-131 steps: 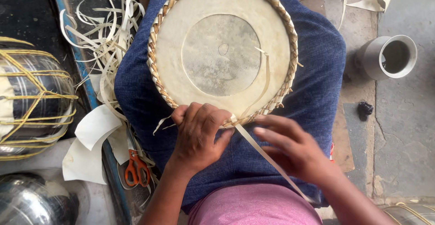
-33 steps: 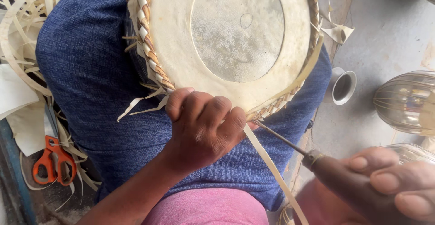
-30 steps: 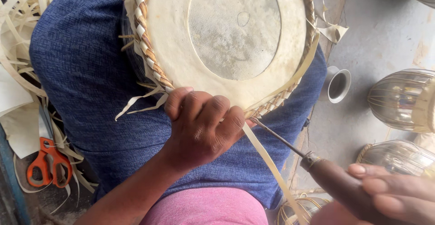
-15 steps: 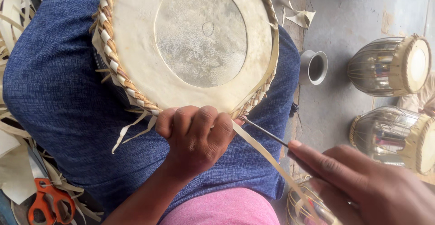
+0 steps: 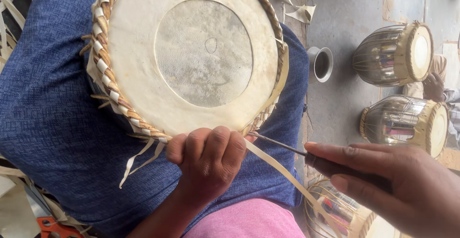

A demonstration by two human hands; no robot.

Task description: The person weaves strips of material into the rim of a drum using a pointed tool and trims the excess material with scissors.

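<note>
A round drum head (image 5: pixel 191 56) with a pale skin, a grey centre patch and a braided strap rim (image 5: pixel 108 82) lies on my blue-clad lap. My left hand (image 5: pixel 208 164) is closed over the near rim and pins a long flat leather strip (image 5: pixel 282 175) that trails down to the right. In my right hand (image 5: pixel 393 187), at the lower right, is a thin metal awl (image 5: pixel 282 145) with a dark handle. Its tip touches the braid right beside my left fingers.
Two metal-bodied drums (image 5: pixel 393 53) (image 5: pixel 405 123) lie on the grey floor at right, a third (image 5: pixel 335 214) sits near my right wrist. A small metal cup (image 5: pixel 321 63) stands by my knee. Strap offcuts and orange-handled scissors (image 5: pixel 50 226) lie at lower left.
The view has swung to the right, bringing the drums into sight. My right hand has come in from the lower right and brought the awl tip up to the rim beside my left hand.
</note>
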